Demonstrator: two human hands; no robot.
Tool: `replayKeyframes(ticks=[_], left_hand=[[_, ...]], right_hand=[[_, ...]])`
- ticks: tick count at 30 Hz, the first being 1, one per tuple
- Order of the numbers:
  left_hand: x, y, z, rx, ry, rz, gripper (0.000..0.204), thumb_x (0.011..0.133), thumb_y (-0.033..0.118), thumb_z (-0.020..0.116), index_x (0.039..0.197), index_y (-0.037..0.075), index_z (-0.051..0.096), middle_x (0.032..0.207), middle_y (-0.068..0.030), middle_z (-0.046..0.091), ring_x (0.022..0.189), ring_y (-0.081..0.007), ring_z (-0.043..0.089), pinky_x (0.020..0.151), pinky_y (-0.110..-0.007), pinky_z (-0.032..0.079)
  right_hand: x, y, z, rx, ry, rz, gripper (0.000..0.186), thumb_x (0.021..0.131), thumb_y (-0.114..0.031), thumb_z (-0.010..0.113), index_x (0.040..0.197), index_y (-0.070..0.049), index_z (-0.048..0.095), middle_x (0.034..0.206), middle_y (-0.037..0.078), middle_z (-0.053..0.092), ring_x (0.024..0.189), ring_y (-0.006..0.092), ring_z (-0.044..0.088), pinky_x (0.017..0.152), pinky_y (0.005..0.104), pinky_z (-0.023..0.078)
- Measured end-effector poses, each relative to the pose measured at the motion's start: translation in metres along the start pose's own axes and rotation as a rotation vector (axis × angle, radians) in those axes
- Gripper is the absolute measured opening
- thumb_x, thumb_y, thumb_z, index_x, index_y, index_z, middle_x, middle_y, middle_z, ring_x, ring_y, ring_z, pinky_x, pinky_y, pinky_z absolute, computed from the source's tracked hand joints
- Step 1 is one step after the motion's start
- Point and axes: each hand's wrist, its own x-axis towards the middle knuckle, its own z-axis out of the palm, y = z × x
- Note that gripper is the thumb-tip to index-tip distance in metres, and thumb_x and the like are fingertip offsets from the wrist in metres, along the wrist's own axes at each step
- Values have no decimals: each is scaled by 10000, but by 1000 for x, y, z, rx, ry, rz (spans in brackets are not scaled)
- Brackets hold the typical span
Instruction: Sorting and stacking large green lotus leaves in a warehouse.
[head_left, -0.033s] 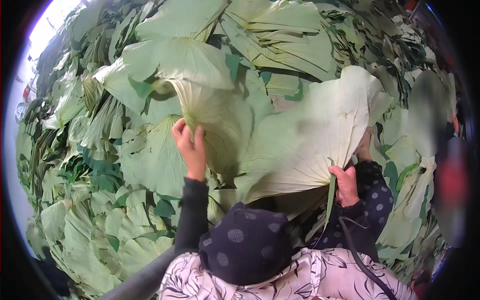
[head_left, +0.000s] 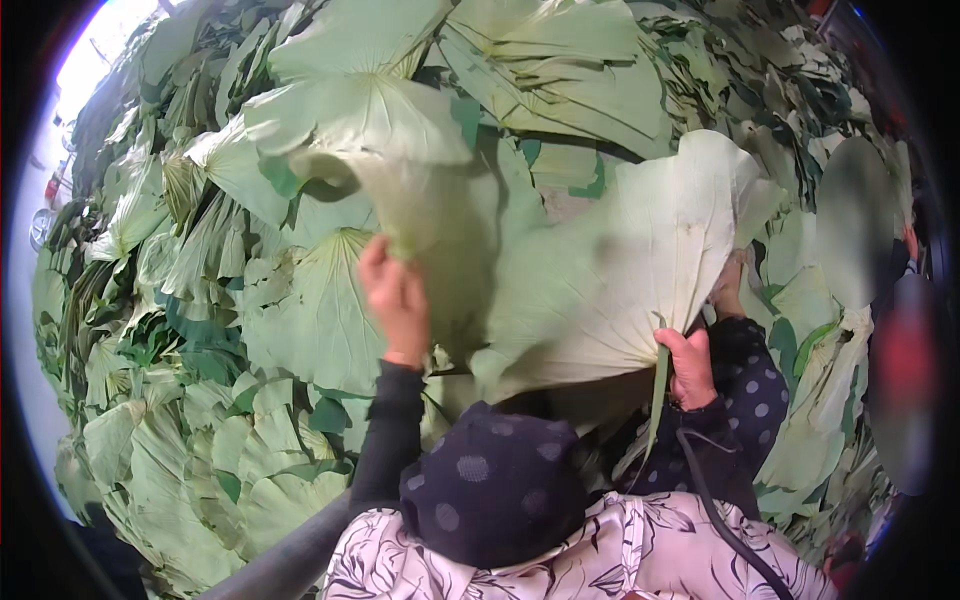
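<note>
My left hand [head_left: 400, 300], fingers closed, pinches the gathered tip of a pale green lotus leaf [head_left: 430, 210] left of the middle. That leaf curls upward and hangs partly in shadow. At the right, my right hand [head_left: 689, 366] is closed at the lower edge of a large, whitish-green folded lotus leaf [head_left: 640, 260]. Under its thumb hangs a narrow green strip [head_left: 658, 405]. The hand's inner fingers are hidden. More flat lotus leaves [head_left: 330, 310] lie under and beside my left hand.
Heaps of overlapping lotus leaves [head_left: 190, 440] surround me. Black polka-dotted cloth [head_left: 490, 485] and pink floral cloth [head_left: 450, 540] are close below. Bare skin [head_left: 730, 285] shows beyond my right hand; its part is unclear. A dark cord [head_left: 715, 510] crosses the lower right.
My left hand has shifted slightly right, and the leaf tip it pinches has moved with it. My right hand and its leaf stay nearly still.
</note>
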Motion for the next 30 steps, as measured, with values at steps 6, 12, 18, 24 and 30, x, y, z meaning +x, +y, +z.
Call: replayKeyframes(ticks=[6,12,18,24,30], left_hand=[[-86,10,16,20,-858,88,337,749,51,533,1082,95,572,1111,-110,576,1006,-308,547,855,-387,434],[-66,58,31,-343,-574,-294,319,781,17,537,1089,87,583,1063,-156,589,876,-310,612,739,-348,497],[-42,116,46,-807,-1569,-33,369,794,198,621,1135,69,566,1087,-135,597,971,-260,579,845,-314,445],[-4,-139,86,-448,-105,-783,358,771,260,657,942,-31,536,649,-56,532,540,-160,494,517,-306,432],[88,-231,75,-1106,393,-1714,324,750,279,711,924,84,520,716,-46,516,528,-156,511,433,-242,435]], right_hand=[[5,47,-1,-92,89,230,298,677,-40,657,946,47,563,861,106,614,766,172,583,698,305,470],[-2,40,5,-66,-32,234,345,710,-146,705,957,51,565,890,98,599,776,146,553,705,293,449],[-8,35,9,-168,3,169,352,719,-222,731,895,57,610,844,70,611,727,133,545,691,291,432],[-12,27,5,-51,107,327,317,689,-127,673,933,58,591,847,114,622,765,192,594,690,319,471],[-12,38,-6,-55,95,318,317,695,-118,666,940,65,583,868,127,615,768,192,589,689,315,471]])
